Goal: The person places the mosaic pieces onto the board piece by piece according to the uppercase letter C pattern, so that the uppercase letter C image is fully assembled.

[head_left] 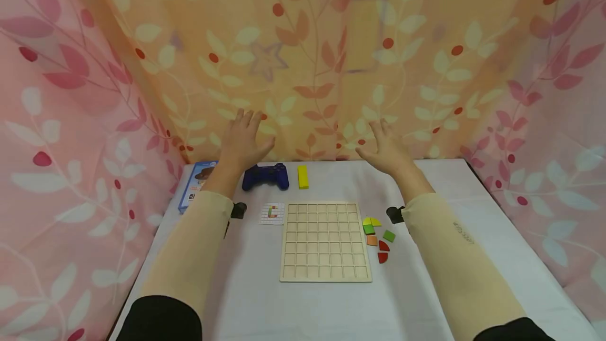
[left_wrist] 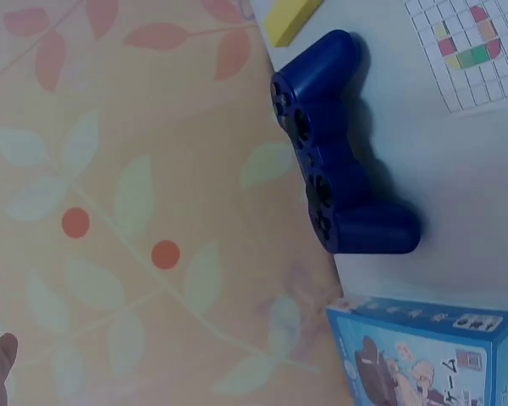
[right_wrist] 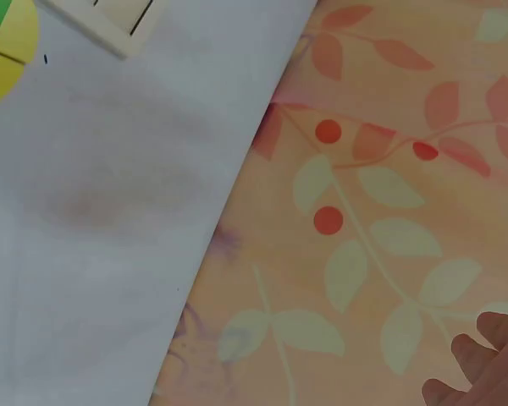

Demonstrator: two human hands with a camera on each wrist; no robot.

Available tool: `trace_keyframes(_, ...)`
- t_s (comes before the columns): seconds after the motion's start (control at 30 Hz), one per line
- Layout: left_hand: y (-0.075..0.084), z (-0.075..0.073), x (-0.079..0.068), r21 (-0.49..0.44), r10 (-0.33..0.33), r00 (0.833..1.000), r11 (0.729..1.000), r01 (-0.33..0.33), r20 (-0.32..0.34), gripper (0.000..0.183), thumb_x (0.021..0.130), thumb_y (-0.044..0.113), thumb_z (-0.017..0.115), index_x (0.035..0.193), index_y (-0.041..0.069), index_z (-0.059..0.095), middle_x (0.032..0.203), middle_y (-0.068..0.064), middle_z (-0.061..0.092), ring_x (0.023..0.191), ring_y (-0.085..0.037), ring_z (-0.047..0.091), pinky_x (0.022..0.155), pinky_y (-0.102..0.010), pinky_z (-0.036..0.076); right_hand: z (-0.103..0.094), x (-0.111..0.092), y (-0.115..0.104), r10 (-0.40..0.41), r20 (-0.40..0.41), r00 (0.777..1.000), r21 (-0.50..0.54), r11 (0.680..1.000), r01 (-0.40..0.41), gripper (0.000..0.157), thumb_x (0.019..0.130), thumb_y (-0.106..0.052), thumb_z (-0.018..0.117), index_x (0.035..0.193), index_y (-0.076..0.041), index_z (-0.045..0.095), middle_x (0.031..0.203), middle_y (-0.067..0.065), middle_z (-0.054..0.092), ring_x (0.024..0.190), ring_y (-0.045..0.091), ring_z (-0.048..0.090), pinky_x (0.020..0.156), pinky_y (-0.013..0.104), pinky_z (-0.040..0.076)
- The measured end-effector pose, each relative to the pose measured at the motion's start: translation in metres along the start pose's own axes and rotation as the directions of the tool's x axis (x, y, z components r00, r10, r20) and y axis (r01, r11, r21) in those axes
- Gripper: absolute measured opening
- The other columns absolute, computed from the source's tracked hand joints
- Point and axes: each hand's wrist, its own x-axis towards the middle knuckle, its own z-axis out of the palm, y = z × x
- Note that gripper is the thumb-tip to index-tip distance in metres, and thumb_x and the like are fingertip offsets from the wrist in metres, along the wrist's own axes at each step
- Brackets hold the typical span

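Note:
My left hand [head_left: 243, 141] is raised near the table's far side, fingers extended and thumb apart, holding nothing. Below and to its right lies a dark blue game controller [head_left: 265, 177]. My right hand [head_left: 388, 149] is lifted in the same way, spread and touching nothing. Between the forearms a square wooden grid board [head_left: 325, 242] lies flat on the table. A small pattern card [head_left: 272, 213] sits by its upper left corner. Beside its right edge are yellow quarter pieces [head_left: 375, 222], green squares [head_left: 389, 236], an orange square [head_left: 372, 240] and red quarter pieces [head_left: 383, 258].
Behind the controller's right side stands a yellow block [head_left: 303, 177]. A blue illustrated box [left_wrist: 423, 347] is at the table's far left, partly behind the left arm in the head view. Leaf-patterned curtains [head_left: 312, 67] enclose the white table [head_left: 265, 304] at the back and sides.

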Motion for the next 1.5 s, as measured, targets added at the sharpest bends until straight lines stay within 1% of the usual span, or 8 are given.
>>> trace_keyframes(0.33, 0.005, 0.01, -0.022, -0.123, 0.037, 0.988, 0.991, -0.056, -0.153, 0.076, 0.095, 0.051, 0.059, 0.157, 0.009, 0.042, 0.153, -0.018, 0.047, 0.148, -0.042, 0.03, 0.116, -0.056, 0.027, 0.015, -0.01, -0.016, -0.058, -0.035, 0.998, 0.062, 0.996, 0.06, 0.091, 0.093, -0.053, 0.068, 0.164, -0.016, 0.024, 0.169, 0.018, 0.013, 0.151, 0.044, 0.02, 0.11, 0.07, 0.026)
trace_keyframes(0.5, 0.012, 0.019, -0.04, -0.169, 0.062, 0.968, 0.98, -0.105, -0.244, 0.075, 0.092, 0.046, 0.063, 0.154, 0.006, 0.046, 0.147, -0.018, 0.053, 0.142, -0.04, 0.042, 0.109, -0.056, 0.037, 0.027, -0.019, -0.025, -0.089, -0.045, 0.995, 0.083, 0.992, 0.092, 0.09, 0.092, -0.051, 0.071, 0.163, -0.018, 0.026, 0.169, 0.016, 0.015, 0.151, 0.044, 0.019, 0.11, 0.07, 0.025)
trace_keyframes(0.63, 0.019, 0.026, -0.06, -0.209, 0.081, 0.952, 0.967, -0.148, -0.296, 0.074, 0.093, 0.044, 0.064, 0.155, 0.008, 0.045, 0.147, -0.017, 0.053, 0.137, -0.038, 0.047, 0.108, -0.056, 0.038, 0.032, -0.03, -0.031, -0.101, -0.026, 0.995, 0.097, 0.99, 0.103, 0.092, 0.092, -0.054, 0.07, 0.164, -0.018, 0.025, 0.17, 0.013, 0.012, 0.151, 0.044, 0.02, 0.11, 0.071, 0.025)
trace_keyframes(0.83, 0.029, 0.034, -0.089, -0.263, 0.043, 0.953, 0.956, -0.126, -0.3, 0.075, 0.091, 0.042, 0.067, 0.153, 0.007, 0.046, 0.145, -0.017, 0.054, 0.134, -0.038, 0.049, 0.107, -0.058, 0.04, 0.031, -0.044, -0.03, -0.107, -0.016, 0.994, 0.138, 0.985, 0.108, 0.091, 0.092, -0.056, 0.069, 0.164, -0.018, 0.026, 0.171, 0.006, 0.007, 0.152, 0.042, 0.018, 0.111, 0.071, 0.023)
trace_keyframes(1.0, 0.036, 0.043, -0.104, -0.316, 0.053, 0.947, 0.935, -0.158, -0.317, 0.073, 0.09, 0.038, 0.068, 0.151, 0.004, 0.049, 0.143, -0.019, 0.056, 0.132, -0.038, 0.051, 0.106, -0.054, 0.042, 0.029, -0.057, -0.027, -0.087, 0.02, 0.996, 0.232, 0.97, 0.08, 0.092, 0.093, -0.055, 0.07, 0.165, -0.024, 0.021, 0.171, 0.0, 0.004, 0.152, 0.04, 0.019, 0.11, 0.07, 0.026)
trace_keyframes(1.17, 0.043, 0.045, -0.116, -0.369, 0.024, 0.955, 0.919, -0.137, -0.296, 0.072, 0.091, 0.036, 0.067, 0.155, 0.011, 0.046, 0.143, -0.015, 0.057, 0.131, -0.036, 0.051, 0.105, -0.054, 0.042, 0.028, -0.073, -0.024, -0.082, 0.059, 0.995, 0.31, 0.949, 0.06, 0.093, 0.094, -0.053, 0.07, 0.165, -0.026, 0.019, 0.171, 0.001, 0.006, 0.153, 0.038, 0.017, 0.112, 0.068, 0.023)
trace_keyframes(1.3, 0.046, 0.045, -0.127, -0.404, -0.026, 0.966, 0.911, -0.082, -0.256, 0.067, 0.092, 0.034, 0.067, 0.154, 0.014, 0.049, 0.139, -0.011, 0.06, 0.127, -0.034, 0.054, 0.1, -0.054, 0.046, 0.03, -0.084, -0.021, -0.08, 0.071, 0.994, 0.316, 0.947, 0.053, 0.089, 0.095, -0.051, 0.07, 0.164, -0.019, 0.024, 0.169, 0.008, 0.016, 0.153, 0.037, 0.019, 0.114, 0.066, 0.023)
trace_keyframes(1.5, 0.048, 0.049, -0.142, -0.469, -0.102, 0.982, 0.883, 0.014, -0.162, 0.065, 0.093, 0.031, 0.07, 0.153, 0.018, 0.049, 0.134, -0.005, 0.063, 0.115, -0.029, 0.059, 0.09, -0.051, 0.051, 0.035, -0.097, -0.017, -0.097, 0.072, 0.993, 0.34, 0.938, 0.067, 0.077, 0.096, -0.044, 0.071, 0.159, -0.015, 0.037, 0.152, 0.012, 0.046, 0.142, 0.037, 0.039, 0.111, 0.062, 0.031)
